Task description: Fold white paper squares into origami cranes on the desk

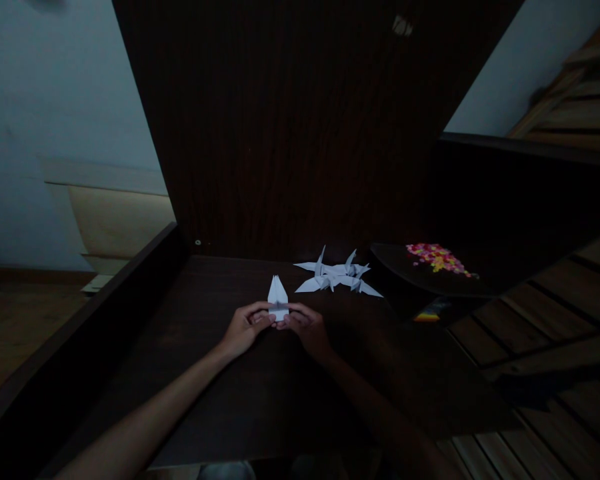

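A white folded paper (pixel 278 293), with two narrow points at its far end, is held between both hands just above the dark desk. My left hand (pixel 249 327) pinches its lower left edge, thumb on the near side. At the lower right edge my right hand (pixel 306 327) pinches it in the same way, the two thumbs close together. Beyond and to the right, several white origami cranes (pixel 333 272) lie grouped against the back panel, their wings and necks overlapping.
The dark wooden desk (pixel 200 400) has a raised side board (pixel 105 317) on the left and a tall back panel (pixel 300 133). On the right, a dark ledge (pixel 395 263) bears a pile of small pink and yellow pieces (pixel 437 258). Wooden slats (pixel 545 313) stand farther right.
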Demonstrator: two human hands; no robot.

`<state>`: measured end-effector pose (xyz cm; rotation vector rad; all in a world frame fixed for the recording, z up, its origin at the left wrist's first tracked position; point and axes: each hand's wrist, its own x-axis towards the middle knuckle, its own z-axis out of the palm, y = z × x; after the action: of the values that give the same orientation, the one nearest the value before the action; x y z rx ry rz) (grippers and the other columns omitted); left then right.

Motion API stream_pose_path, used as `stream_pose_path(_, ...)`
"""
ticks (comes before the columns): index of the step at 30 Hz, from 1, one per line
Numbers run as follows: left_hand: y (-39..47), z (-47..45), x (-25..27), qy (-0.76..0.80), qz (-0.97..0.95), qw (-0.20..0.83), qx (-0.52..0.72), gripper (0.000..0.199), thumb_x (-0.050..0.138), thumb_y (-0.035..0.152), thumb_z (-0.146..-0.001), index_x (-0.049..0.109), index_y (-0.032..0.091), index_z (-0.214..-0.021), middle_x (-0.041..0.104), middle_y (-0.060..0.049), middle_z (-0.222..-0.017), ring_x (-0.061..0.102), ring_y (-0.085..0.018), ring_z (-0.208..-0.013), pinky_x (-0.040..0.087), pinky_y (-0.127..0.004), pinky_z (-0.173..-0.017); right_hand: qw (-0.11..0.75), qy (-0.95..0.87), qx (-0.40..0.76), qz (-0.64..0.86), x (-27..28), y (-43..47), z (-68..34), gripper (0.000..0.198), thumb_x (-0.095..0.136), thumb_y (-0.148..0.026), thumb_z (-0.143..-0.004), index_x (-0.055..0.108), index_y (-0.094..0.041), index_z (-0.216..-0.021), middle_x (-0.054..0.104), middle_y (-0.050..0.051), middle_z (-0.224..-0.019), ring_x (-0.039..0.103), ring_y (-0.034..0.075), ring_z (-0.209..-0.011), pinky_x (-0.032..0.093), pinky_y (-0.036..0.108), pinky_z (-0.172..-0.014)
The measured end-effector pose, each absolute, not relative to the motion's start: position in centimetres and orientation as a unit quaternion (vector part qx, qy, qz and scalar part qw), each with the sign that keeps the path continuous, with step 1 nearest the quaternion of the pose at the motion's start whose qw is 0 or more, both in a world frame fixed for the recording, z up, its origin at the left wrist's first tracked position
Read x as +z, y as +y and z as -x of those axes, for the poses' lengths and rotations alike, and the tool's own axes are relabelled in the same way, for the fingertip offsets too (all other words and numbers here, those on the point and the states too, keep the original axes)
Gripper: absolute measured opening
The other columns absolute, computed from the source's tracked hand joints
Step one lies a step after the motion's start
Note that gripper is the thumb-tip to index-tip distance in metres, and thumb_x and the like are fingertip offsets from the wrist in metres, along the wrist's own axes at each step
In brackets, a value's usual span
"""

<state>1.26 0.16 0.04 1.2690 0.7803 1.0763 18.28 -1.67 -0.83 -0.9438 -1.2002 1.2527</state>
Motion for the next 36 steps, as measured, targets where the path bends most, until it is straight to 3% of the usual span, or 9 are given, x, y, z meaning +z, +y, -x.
stream_pose_path(4,0.2,-1.0,0.2,0.351,-0.560,0.581,0.474,0.023,0.075,0.034,-0.067,0.075,0.015,-0.079,0.070,-0.009,-0.097,0.065,-0.023,-0.088,0.051,-0.033,-0.080,0.548,-0.487,0.531,0.424,-0.8,-1.6,-18.7,0.014,0.069,-0.030,-0.067,0.070,-0.020,-0.076,0.068,0.001,-0.076,0.065,0.018,-0.072,0.052,0.029,-0.068)
stream_pose_path(8,0.1,-0.7,0.5,0.353,-0.542,0.603,0.467,0.022,0.066,0.031,-0.073,0.077,0.016,-0.083,0.069,-0.009,-0.099,0.064,-0.023,-0.089,0.051,-0.032,-0.077,0.541,-0.452,0.574,0.416,-0.7,-1.5,-18.9,0.020,0.064,-0.036,-0.071,0.071,-0.018,-0.076,0.067,0.002,-0.076,0.062,0.017,-0.070,0.050,0.028,-0.064)
stream_pose_path(11,0.0,-0.7,0.7,0.350,-0.552,0.594,0.469,0.021,0.064,0.030,-0.075,0.077,0.016,-0.082,0.069,-0.008,-0.097,0.063,-0.023,-0.092,0.049,-0.030,-0.079,0.539,-0.473,0.545,0.435,-0.4,-1.7,-18.7,0.022,0.064,-0.040,-0.072,0.070,-0.018,-0.074,0.066,0.002,-0.076,0.061,0.017,-0.072,0.048,0.026,-0.063)
stream_pose_path(15,-0.1,-1.0,0.9,0.367,-0.593,0.553,0.456,0.021,0.070,0.033,-0.073,0.076,0.016,-0.082,0.070,-0.007,-0.091,0.063,-0.021,-0.087,0.048,-0.029,-0.078,0.538,-0.509,0.479,0.471,-0.1,-1.9,-18.3,0.020,0.070,-0.039,-0.068,0.066,-0.020,-0.072,0.066,0.001,-0.072,0.061,0.017,-0.070,0.048,0.027,-0.064)
stream_pose_path(20,0.0,-1.3,0.0,0.378,-0.565,0.576,0.454,0.029,0.076,0.036,-0.068,0.067,0.014,-0.085,0.067,-0.004,-0.076,0.062,-0.015,-0.071,0.047,-0.026,-0.067,0.567,-0.506,0.470,0.449,-0.6,-1.6,-18.2,0.027,0.074,-0.036,-0.065,0.053,-0.021,-0.075,0.059,-0.003,-0.068,0.058,0.013,-0.062,0.046,0.024,-0.058)
stream_pose_path(25,-0.1,-1.3,-0.1,0.351,-0.554,0.580,0.483,0.032,0.080,0.034,-0.063,0.056,0.015,-0.072,0.059,0.002,-0.067,0.056,-0.011,-0.063,0.044,-0.022,-0.061,0.562,-0.514,0.482,0.432,-0.9,-1.5,-18.5,0.034,0.078,-0.033,-0.062,0.047,-0.022,-0.071,0.053,-0.006,-0.063,0.052,0.010,-0.055,0.042,0.021,-0.052)
stream_pose_path(33,0.1,-1.4,0.3,0.362,-0.535,0.586,0.489,0.034,0.079,0.036,-0.063,0.059,0.015,-0.080,0.061,0.001,-0.068,0.059,-0.012,-0.063,0.046,-0.023,-0.061,0.555,-0.479,0.527,0.429,-0.6,-1.4,-18.6,0.042,0.079,-0.032,-0.061,0.056,-0.021,-0.094,0.062,-0.004,-0.066,0.059,0.012,-0.058,0.048,0.024,-0.056)
stream_pose_path(36,0.3,-1.3,0.0,0.366,-0.532,0.577,0.500,0.032,0.079,0.035,-0.063,0.060,0.015,-0.080,0.065,-0.002,-0.080,0.061,-0.013,-0.066,0.048,-0.024,-0.062,0.557,-0.483,0.523,0.428,-0.5,-1.5,-18.6,0.032,0.077,-0.035,-0.063,0.062,-0.020,-0.087,0.066,-0.001,-0.072,0.063,0.014,-0.063,0.051,0.025,-0.060)
